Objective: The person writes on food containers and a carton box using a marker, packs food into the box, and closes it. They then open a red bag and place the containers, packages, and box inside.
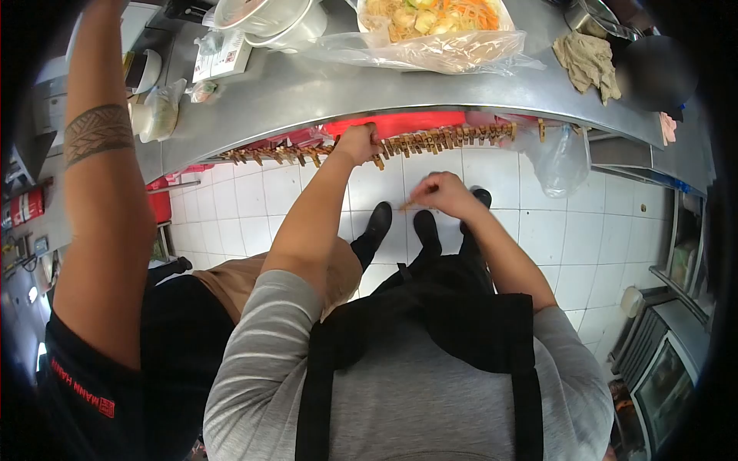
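Note:
A long row of wooden clothespins [434, 140] hangs along the front edge of the steel counter. My left hand [360, 144] is at this row with its fingers closed around a clothespin [378, 163], whose end shows below them. Lower and to the right, over the tiled floor, my right hand [444, 194] is closed in a pinch. A small, thin, wood-coloured piece [405, 205] sticks out from its fingertips, slightly blurred; it looks like another clothespin.
On the steel counter [461, 88] stand a plastic-lined tray of noodles and shredded vegetables [438, 19], white tubs [288, 27] and a crumpled cloth [588, 65]. A clear plastic bag [561, 165] hangs at right. A co-worker's raised arm [108, 207] is close on my left.

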Action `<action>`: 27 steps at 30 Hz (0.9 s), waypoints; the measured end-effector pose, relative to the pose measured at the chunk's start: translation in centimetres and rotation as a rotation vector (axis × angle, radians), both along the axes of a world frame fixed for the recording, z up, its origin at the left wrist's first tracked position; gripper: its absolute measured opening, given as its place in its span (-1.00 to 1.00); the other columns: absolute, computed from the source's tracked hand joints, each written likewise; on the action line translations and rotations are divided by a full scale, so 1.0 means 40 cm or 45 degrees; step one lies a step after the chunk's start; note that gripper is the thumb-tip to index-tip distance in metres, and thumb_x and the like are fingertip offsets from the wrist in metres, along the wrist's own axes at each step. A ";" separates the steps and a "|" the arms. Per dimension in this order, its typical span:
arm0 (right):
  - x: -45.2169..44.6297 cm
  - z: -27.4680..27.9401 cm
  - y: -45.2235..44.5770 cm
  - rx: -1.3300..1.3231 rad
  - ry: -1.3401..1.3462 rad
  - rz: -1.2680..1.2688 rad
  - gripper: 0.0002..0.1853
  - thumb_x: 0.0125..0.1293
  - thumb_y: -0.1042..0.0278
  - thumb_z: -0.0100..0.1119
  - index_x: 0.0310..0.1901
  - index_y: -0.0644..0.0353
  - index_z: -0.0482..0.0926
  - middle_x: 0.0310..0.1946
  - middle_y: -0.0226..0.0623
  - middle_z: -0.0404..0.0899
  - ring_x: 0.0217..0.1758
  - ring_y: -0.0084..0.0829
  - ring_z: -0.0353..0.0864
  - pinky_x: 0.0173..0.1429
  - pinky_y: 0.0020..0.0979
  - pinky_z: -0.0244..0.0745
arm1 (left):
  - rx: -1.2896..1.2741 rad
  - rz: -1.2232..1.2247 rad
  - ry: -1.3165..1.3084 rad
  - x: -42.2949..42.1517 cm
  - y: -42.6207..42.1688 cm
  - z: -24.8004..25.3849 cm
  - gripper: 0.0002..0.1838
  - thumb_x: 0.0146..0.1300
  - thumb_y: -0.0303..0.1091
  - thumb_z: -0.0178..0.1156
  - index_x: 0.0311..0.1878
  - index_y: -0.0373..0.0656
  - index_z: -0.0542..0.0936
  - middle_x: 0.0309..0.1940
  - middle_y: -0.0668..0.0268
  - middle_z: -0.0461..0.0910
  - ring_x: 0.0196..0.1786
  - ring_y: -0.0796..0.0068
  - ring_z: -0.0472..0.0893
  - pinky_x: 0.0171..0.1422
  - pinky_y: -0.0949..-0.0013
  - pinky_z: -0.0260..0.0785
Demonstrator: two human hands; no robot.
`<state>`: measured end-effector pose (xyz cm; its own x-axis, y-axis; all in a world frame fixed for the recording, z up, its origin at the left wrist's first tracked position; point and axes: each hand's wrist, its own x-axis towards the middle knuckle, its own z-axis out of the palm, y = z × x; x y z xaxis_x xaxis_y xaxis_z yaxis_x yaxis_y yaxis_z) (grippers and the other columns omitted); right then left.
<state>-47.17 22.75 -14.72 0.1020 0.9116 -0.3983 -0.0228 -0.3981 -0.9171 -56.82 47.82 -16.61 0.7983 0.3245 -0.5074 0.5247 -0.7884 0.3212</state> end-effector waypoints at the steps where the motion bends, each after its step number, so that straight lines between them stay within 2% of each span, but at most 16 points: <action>1: 0.031 0.061 -0.018 0.021 -0.036 0.289 -0.82 0.01 0.42 0.34 -0.31 0.23 0.69 -0.42 -0.32 0.67 -0.37 -0.51 0.63 -0.24 -0.47 0.53 | -0.005 0.005 0.001 -0.003 0.001 0.002 -0.66 0.21 -0.22 0.08 0.07 0.11 0.53 -0.06 0.13 0.58 0.02 0.16 0.55 0.10 -0.03 0.32; 2: 0.047 0.114 -0.033 0.040 -0.069 0.580 -0.82 0.00 0.39 0.35 -0.32 0.22 0.70 -0.42 -0.33 0.68 -0.36 -0.51 0.64 -0.23 -0.46 0.52 | -0.010 0.004 0.002 -0.006 0.001 0.002 -0.66 0.21 -0.22 0.08 0.08 0.11 0.53 -0.06 0.13 0.58 0.01 0.16 0.55 0.10 -0.02 0.32; 4: 0.020 0.195 -0.062 0.168 0.172 0.876 -0.81 0.01 0.36 0.35 -0.31 0.22 0.69 -0.37 -0.31 0.69 -0.32 -0.50 0.64 -0.18 -0.45 0.53 | -0.018 0.006 0.006 -0.009 -0.001 0.002 -0.66 0.21 -0.22 0.08 0.08 0.12 0.53 -0.07 0.13 0.59 0.00 0.16 0.56 0.09 -0.01 0.33; 5: -0.008 0.214 -0.081 0.244 0.390 0.878 -0.79 0.06 0.35 0.30 -0.24 0.20 0.68 -0.34 -0.33 0.68 -0.30 -0.48 0.65 -0.15 -0.44 0.54 | -0.016 0.005 0.005 -0.012 -0.002 0.000 -0.66 0.21 -0.22 0.08 0.08 0.12 0.53 -0.08 0.13 0.59 0.00 0.16 0.56 0.09 0.00 0.34; 7: -0.050 0.219 -0.094 0.410 0.520 0.939 -0.78 0.19 0.35 0.26 -0.14 0.20 0.58 -0.25 -0.34 0.62 -0.22 -0.50 0.64 -0.18 -0.51 0.55 | -0.014 0.001 0.002 -0.017 -0.007 -0.004 -0.66 0.21 -0.22 0.08 0.08 0.12 0.53 -0.09 0.13 0.60 -0.02 0.16 0.57 0.08 0.01 0.35; 10: -0.084 0.203 -0.077 0.076 0.664 0.757 -0.76 0.28 0.27 0.23 -0.09 0.16 0.48 -0.28 -0.30 0.62 -0.30 -0.50 0.65 -0.28 -0.50 0.56 | -0.019 0.003 -0.005 -0.028 -0.014 -0.006 -0.65 0.21 -0.23 0.08 0.08 0.13 0.53 -0.10 0.13 0.60 -0.03 0.16 0.58 0.07 0.02 0.36; 13: -0.080 0.161 -0.011 -0.195 1.047 0.302 -0.74 0.32 0.25 0.21 -0.07 0.13 0.42 -0.31 -0.24 0.62 -0.42 -0.51 0.63 -0.38 -0.49 0.56 | -0.026 0.001 -0.010 -0.041 -0.015 -0.002 -0.65 0.20 -0.23 0.08 0.08 0.13 0.54 -0.12 0.13 0.61 -0.05 0.16 0.59 0.06 0.04 0.38; 15: -0.112 0.036 0.037 -0.070 0.774 -0.057 -0.78 0.30 0.35 0.21 -0.07 0.18 0.47 -0.34 -0.20 0.62 -0.46 -0.47 0.65 -0.42 -0.49 0.58 | -0.030 -0.006 -0.013 -0.048 -0.015 -0.001 -0.65 0.20 -0.23 0.08 0.08 0.14 0.54 -0.13 0.13 0.62 -0.06 0.16 0.60 0.05 0.05 0.39; 17: -0.134 -0.087 0.075 -0.062 0.757 -0.298 -0.76 0.25 0.42 0.25 -0.09 0.27 0.49 -0.38 -0.17 0.62 -0.45 -0.40 0.67 -0.40 -0.48 0.61 | -0.033 -0.006 -0.014 -0.054 -0.017 0.001 -0.65 0.20 -0.23 0.08 0.08 0.14 0.54 -0.14 0.13 0.62 -0.07 0.16 0.60 0.04 0.06 0.40; 18: -0.131 -0.094 0.089 -0.058 0.746 -0.419 -0.75 0.22 0.46 0.27 -0.10 0.32 0.50 -0.39 -0.15 0.62 -0.44 -0.37 0.69 -0.39 -0.47 0.62 | -0.038 -0.008 -0.015 -0.056 -0.018 0.002 -0.65 0.20 -0.23 0.08 0.08 0.14 0.54 -0.15 0.13 0.62 -0.08 0.16 0.61 0.04 0.07 0.41; 21: -0.123 -0.114 0.114 -0.180 0.867 -0.569 -0.74 0.19 0.52 0.29 -0.12 0.41 0.50 -0.39 -0.11 0.63 -0.42 -0.35 0.69 -0.35 -0.43 0.65 | -0.041 -0.007 -0.013 -0.065 -0.021 -0.001 -0.65 0.20 -0.23 0.08 0.08 0.15 0.54 -0.16 0.13 0.63 -0.09 0.16 0.62 0.03 0.08 0.42; 27: -0.152 -0.133 0.170 -0.211 0.880 -0.698 -0.77 0.19 0.53 0.27 -0.15 0.39 0.49 -0.36 -0.08 0.64 -0.41 -0.31 0.69 -0.34 -0.40 0.65 | -0.053 0.003 -0.024 -0.083 -0.026 -0.001 -0.65 0.20 -0.24 0.09 0.09 0.16 0.54 -0.19 0.13 0.65 -0.13 0.16 0.64 0.01 0.12 0.46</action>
<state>-53.23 29.53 -20.05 0.1945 0.7306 -0.6545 -0.7741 -0.2955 -0.5599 -60.13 46.77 -16.66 0.8070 0.3054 -0.5055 0.5201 -0.7731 0.3632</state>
